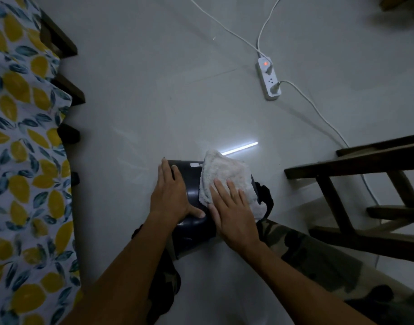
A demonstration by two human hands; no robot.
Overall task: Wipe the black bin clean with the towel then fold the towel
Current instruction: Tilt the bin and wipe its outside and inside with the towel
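Camouflage trousers (318,261) cover the person's legs at the near edge, and the black bin (194,191) lies on its side between them on the pale floor (154,90). Both bare forearms reach forward to it. The left hand (170,195) lies flat and open on the bin's curved side, fingers spread and pointing away, thumb stretched toward the other hand, pressing rather than clasping. Just to the right of it, the right hand (234,212) is also flat with fingers extended, its palm and fingers laid on the white towel (224,177); it presses the cloth down and does not clench it. The towel is bunched and draped over the far right part of the bin, spreading out from under the fingers and hanging past the bin's edge on the side away from the left hand. Beyond the fingertips a bright strip of reflected light (240,148) shows on the floor. Off to the right of the right hand stands a dark wooden chair frame (356,174). Well to the left of the left hand hangs a cloth printed with yellow lemons (20,160) over dark wooden legs. Farthest away, past the towel, a white power strip (269,78) lies on the floor with a red light lit and white cables (318,113) plugged in.
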